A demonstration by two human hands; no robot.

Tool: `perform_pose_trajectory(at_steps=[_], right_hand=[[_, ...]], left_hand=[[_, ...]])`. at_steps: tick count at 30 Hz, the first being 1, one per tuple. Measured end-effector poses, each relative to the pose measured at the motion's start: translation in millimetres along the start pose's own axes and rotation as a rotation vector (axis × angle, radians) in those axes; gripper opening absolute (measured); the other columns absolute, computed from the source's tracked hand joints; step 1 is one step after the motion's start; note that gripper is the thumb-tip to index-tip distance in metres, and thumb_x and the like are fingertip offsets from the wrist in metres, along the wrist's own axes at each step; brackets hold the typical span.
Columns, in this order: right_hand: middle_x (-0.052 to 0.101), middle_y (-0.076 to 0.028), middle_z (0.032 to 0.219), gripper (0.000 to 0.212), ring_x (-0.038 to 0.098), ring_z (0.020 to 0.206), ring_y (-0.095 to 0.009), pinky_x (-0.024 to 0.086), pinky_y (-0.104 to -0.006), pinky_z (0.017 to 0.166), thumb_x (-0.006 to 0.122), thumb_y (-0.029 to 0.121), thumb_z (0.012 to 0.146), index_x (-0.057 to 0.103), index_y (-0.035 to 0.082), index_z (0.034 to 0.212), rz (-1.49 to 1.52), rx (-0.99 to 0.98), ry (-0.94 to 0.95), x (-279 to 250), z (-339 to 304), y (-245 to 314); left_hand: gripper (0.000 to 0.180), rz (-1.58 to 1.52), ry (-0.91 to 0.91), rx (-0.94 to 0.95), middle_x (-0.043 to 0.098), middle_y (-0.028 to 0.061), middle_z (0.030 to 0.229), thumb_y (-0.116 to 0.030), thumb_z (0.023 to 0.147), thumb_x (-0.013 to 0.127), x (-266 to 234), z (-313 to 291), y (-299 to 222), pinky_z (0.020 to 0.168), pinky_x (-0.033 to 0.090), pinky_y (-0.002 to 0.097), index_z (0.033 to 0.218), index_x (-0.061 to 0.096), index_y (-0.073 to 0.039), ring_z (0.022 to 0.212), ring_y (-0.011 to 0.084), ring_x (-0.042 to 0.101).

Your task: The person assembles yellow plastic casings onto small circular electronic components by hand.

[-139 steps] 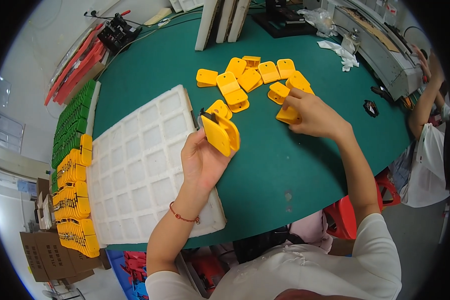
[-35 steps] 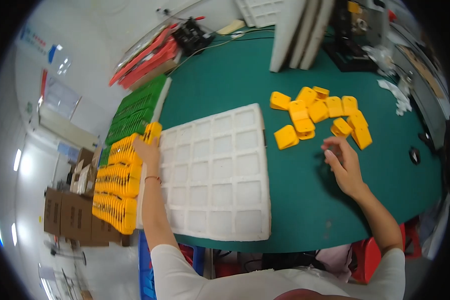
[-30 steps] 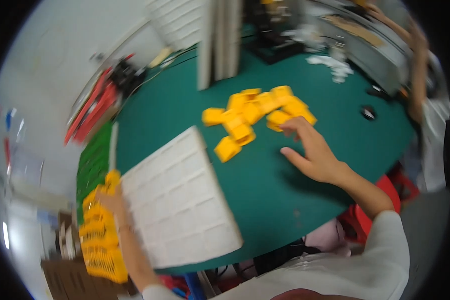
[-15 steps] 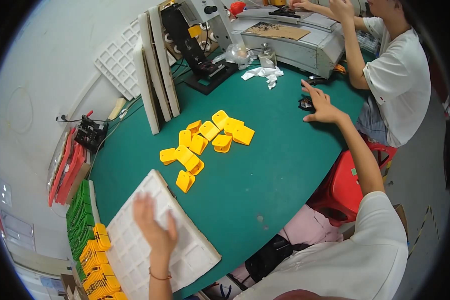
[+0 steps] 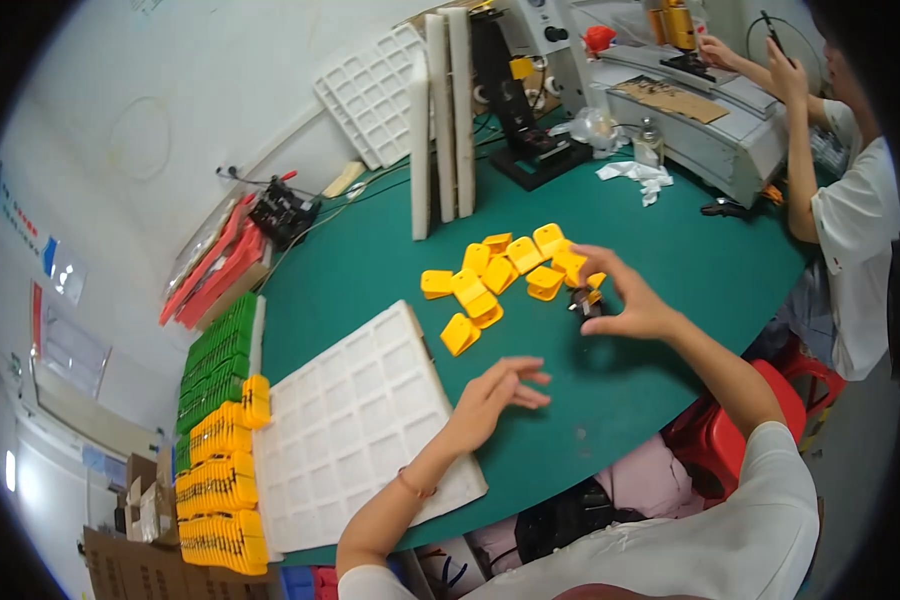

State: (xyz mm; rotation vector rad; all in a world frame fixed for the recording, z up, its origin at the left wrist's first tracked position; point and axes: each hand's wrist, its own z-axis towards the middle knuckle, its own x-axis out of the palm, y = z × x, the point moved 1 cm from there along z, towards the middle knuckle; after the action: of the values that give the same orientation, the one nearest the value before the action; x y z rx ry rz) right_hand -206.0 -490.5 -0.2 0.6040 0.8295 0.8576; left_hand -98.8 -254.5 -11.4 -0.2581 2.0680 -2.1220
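Note:
Between the thumb and fingers of my right hand (image 5: pixel 630 300) is a small black part (image 5: pixel 583 305), held just above the table beside the yellow pieces. Its exact kind is too small to make out. Several folded yellow plastic pieces (image 5: pixel 473 292), some with a small hole, lie in a loose cluster on the green table (image 5: pixel 370 262). My left hand (image 5: pixel 492 402) hovers empty over the table, fingers loosely stretched toward the right. Below and left of it, the white tray (image 5: pixel 345 420) with square pockets lies flat, partly covered by my left forearm.
Green and yellow pieces (image 5: pixel 220 490) stand in rows along the tray's left side. Upright white trays (image 5: pixel 438 120) and a black stand (image 5: pixel 530 150) are at the back. Crumpled tissue (image 5: pixel 638 178) lies farther right. A co-worker (image 5: pixel 850 220) sits at the right, near red stools (image 5: pixel 735 420).
My right hand has come leftward from the table's right side, now with the black part in it. My left hand has moved right, off the tray's middle. The whole view has shifted.

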Motion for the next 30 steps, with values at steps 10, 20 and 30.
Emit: perform_pose_trajectory(at_steps=[10,20,30], right_hand=[[0.046,-0.01,0.106,0.089,0.038,0.101,-0.026,0.03,-0.0377,0.089,0.076,0.04,0.06,0.031,0.008,0.13,-0.122,-0.302,0.253,89,24,9],[0.053,-0.002,0.075,0.017,0.051,0.064,-0.007,0.041,-0.0191,0.055,0.056,0.013,0.083,0.051,0.001,0.095,0.482,0.441,0.183,98,12,-21],[0.054,-0.006,0.079,0.016,0.058,0.061,-0.012,0.051,-0.0245,0.052,0.052,0.017,0.087,0.046,0.004,0.093,0.818,0.75,0.207,95,12,-16]], left_hand=[[0.055,-0.398,-0.317,-0.055,0.054,0.0125,0.104,-0.047,0.092,0.026,-18,7,18,0.068,0.051,0.0294,0.118,0.038,0.0,0.087,0.0185,0.059],[0.051,-0.243,-0.417,-0.057,0.052,0.0153,0.108,-0.041,0.093,0.03,-25,1,20,0.073,0.052,0.0334,0.113,0.043,0.004,0.09,0.0215,0.058],[0.039,-0.415,-0.446,-0.057,0.043,0.0161,0.124,-0.02,0.094,0.032,-22,1,11,0.089,0.045,0.0353,0.126,0.035,0.003,0.107,0.0219,0.05]])
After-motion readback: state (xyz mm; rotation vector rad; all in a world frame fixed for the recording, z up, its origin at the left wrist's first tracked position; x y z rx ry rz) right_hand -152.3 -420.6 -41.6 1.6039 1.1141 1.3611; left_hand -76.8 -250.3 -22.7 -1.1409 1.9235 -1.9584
